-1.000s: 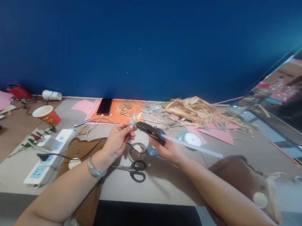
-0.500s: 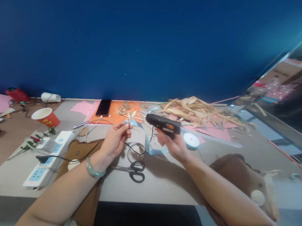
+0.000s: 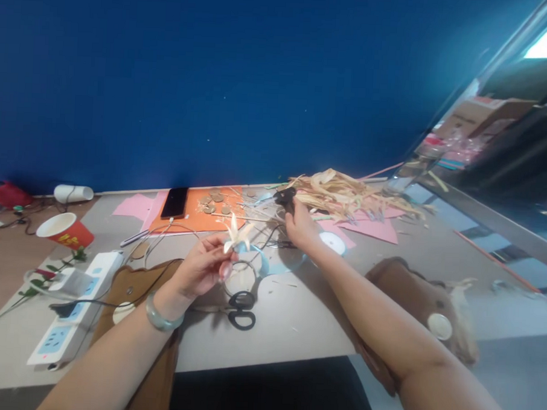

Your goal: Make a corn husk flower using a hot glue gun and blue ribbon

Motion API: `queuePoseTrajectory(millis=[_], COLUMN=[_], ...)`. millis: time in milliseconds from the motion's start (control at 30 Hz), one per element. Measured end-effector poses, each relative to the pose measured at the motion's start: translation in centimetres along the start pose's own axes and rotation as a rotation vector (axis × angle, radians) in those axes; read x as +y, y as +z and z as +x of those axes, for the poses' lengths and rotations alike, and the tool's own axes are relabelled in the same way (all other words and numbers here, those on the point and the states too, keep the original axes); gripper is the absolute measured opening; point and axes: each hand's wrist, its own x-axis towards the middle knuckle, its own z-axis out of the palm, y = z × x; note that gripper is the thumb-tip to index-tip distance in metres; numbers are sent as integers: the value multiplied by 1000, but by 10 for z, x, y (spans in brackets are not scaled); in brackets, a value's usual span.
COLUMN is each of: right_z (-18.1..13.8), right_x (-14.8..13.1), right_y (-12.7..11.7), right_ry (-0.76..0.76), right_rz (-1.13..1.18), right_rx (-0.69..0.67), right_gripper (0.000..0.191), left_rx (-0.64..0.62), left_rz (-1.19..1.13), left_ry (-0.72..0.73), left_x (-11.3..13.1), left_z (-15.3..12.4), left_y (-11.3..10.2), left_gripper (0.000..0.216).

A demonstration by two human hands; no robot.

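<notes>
My left hand [image 3: 202, 268] pinches a small pale straw piece [image 3: 236, 233] with a light blue ribbon [image 3: 262, 262] trailing from it, held above the grey table [image 3: 304, 327]. Far out over the table, my right hand [image 3: 300, 225] is closed round the black glue gun [image 3: 284, 197], close to the pile of dried straw [image 3: 346, 193]. Black scissors [image 3: 240, 309] lie below my left hand, and a white ribbon spool [image 3: 333, 242] sits beside my right wrist.
An orange sheet [image 3: 210, 211] with brown discs and a dark phone [image 3: 174, 202] lies at the back. At the left are a white power strip [image 3: 74, 308], a red paper cup [image 3: 64, 229] and cables. Brown fabric pieces [image 3: 414, 296] lie at right and left. Pink paper [image 3: 372, 228] is under the straw.
My right hand has carried the glue gun away from the straw piece, back towards the straw pile. The left hand has lowered slightly with its piece; the view has tilted.
</notes>
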Motion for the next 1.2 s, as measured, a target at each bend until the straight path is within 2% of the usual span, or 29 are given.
queuePoseTrajectory(millis=[100, 200, 333, 433, 500, 567, 633, 700, 767, 833, 1033, 1200], right_z=[-7, -13, -14, -15, -18, -26, -37, -49, -59, -66, -73, -76], right_x=[-5, -9, -7, -9, -16, -27, -40, -53, -62, -68, -73, -75], right_y=[9, 17, 19, 14, 7, -3, -14, -23, -30, -31, -25, -25], right_ry=[-55, -91, -111, -134, -211, -320, -332, -295, -234, -166, -37, 26], right_rz=[-217, -284, -301, -295, -129, 223, 540, 716, 832, 926, 1133, 1177], right_rx=[-111, -160, -165, -117, -41, 16, -44, -179, -313, -366, -409, -402], right_gripper=[55, 52, 46, 40, 32, 24, 22, 19, 17, 16, 23, 25], left_rx=[-26, 16, -21, -85, -92, -44, 31, 79, 108, 126, 107, 154], left_rz=[16, -15, -65, -65, -50, -26, 5, 34, 49, 53, 74, 89], left_ry=[-29, -26, -64, -99, -98, -81, -71, -75, -76, -72, -59, -62], left_x=[-2, -3, -1, 0, -1, -2, -5, -9, -13, -17, -24, -26], left_z=[-1, 0, -2, -6, -6, -4, -1, 2, 4, 5, 6, 6], left_y=[1, 0, 0, 1, 2, 4, 5, 4, 2, 0, -4, -4], left_gripper=[22, 22, 20, 24, 24, 22, 20, 18, 17, 15, 14, 14])
